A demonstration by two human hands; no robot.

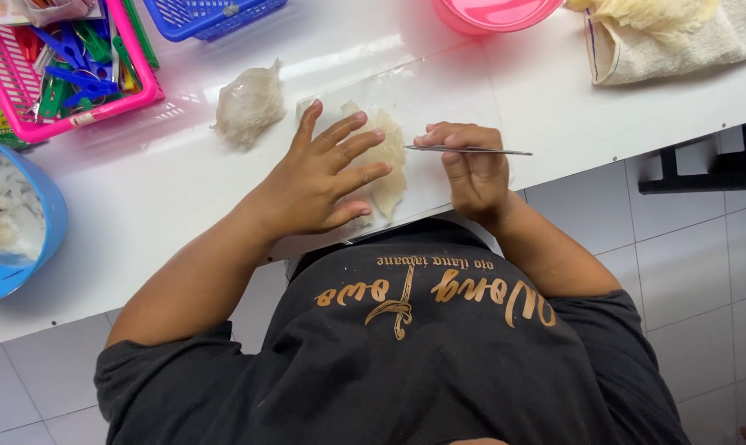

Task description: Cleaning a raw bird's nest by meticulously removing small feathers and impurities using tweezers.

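Two hands near table edge (554,161): left hand (319,177) flat, fingers apart, on pale nest (387,156); right hand (472,169) clamped on tweezers (472,150).

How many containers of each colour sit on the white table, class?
Pink basket: 1
Blue basket: 1
Blue bowl: 1
Pink bowl: 1
Total: 4

The white worktop (183,189) carries a pink basket (27,91) of clips upper left, a blue basket (212,16) top centre, a blue bowl (18,239) at left, a pink bowl (496,15), a towel (678,41) upper right, a pale fibrous lump (249,105), and a clear sheet (422,99) under another pale piece (389,177).
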